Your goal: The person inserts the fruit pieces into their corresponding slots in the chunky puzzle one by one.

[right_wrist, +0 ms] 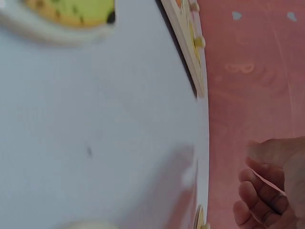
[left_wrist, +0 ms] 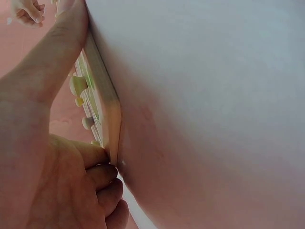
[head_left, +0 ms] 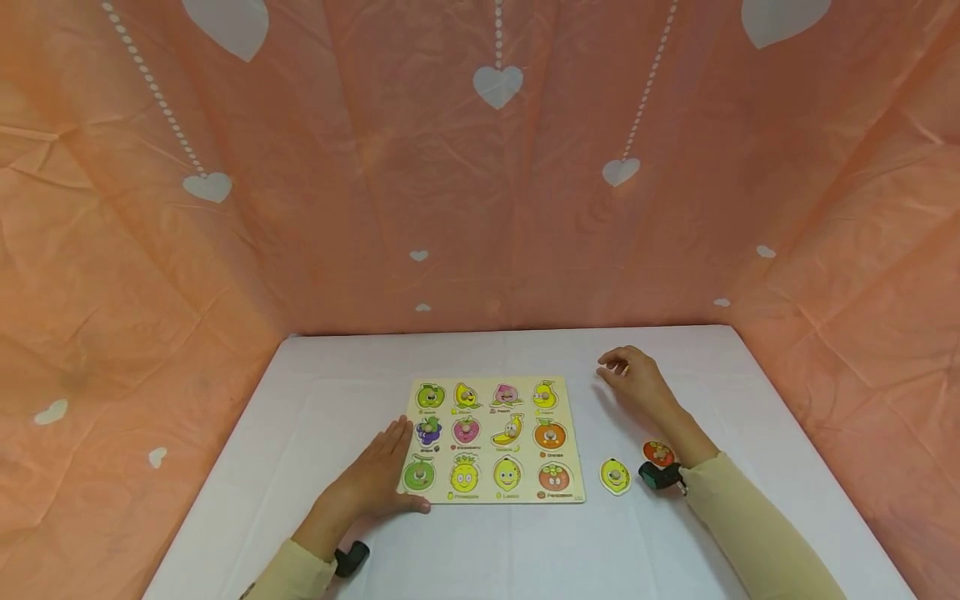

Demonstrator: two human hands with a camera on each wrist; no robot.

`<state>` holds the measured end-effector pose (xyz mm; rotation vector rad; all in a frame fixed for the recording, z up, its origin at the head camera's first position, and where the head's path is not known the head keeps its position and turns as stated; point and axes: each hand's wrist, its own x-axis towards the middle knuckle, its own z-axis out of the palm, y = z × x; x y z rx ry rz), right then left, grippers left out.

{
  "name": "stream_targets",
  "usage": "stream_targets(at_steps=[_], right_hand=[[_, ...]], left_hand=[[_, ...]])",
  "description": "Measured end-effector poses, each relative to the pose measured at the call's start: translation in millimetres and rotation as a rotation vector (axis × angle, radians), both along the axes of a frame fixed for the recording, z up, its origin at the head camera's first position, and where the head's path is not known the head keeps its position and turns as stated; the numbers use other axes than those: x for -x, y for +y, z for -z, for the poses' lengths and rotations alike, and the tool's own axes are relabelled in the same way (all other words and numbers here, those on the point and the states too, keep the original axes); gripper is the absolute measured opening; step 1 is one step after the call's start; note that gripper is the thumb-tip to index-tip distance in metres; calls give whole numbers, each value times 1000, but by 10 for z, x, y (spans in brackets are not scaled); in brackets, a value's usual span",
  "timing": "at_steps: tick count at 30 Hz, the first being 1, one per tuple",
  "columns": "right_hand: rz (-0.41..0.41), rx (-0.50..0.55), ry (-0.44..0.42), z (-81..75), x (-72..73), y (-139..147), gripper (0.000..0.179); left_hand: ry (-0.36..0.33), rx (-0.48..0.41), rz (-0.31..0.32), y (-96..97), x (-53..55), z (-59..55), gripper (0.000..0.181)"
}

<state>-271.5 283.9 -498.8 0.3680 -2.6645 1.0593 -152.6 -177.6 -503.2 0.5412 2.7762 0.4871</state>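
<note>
A wooden fruit puzzle board (head_left: pixel 480 492) lies on the table, with several knobbed pieces in it. My left hand (head_left: pixel 377 471) rests against its near left corner, fingers along the left side and thumb at the near edge. In the left wrist view, the fingertips touch the board's edge (left_wrist: pixel 112 121). My right hand (head_left: pixel 636 382) hovers past the board's right side, its fingers loosely bent and nothing visible held. Beneath it in the right wrist view, a knobbed piece (right_wrist: pixel 199 219) shows partly. A loose yellow fruit piece (head_left: pixel 615 477) and a red fruit piece (head_left: pixel 658 452) lie nearer.
A white cloth covers the table (head_left: pixel 495 550). Orange sheets (head_left: pixel 360 183) with white hearts hang behind it and on both sides. A dark wrist camera (head_left: pixel 660 476) sits under the right sleeve, close to the red piece.
</note>
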Motion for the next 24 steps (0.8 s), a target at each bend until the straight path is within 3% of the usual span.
stream_targets(at_steps=[17, 24], right_hand=[[117, 40, -55, 58, 229, 359, 18], [140, 10, -142, 80, 264, 467, 23]], left_hand=[[1, 2, 8, 2, -2, 0, 134], [-1, 3, 1, 5, -4, -13, 134]])
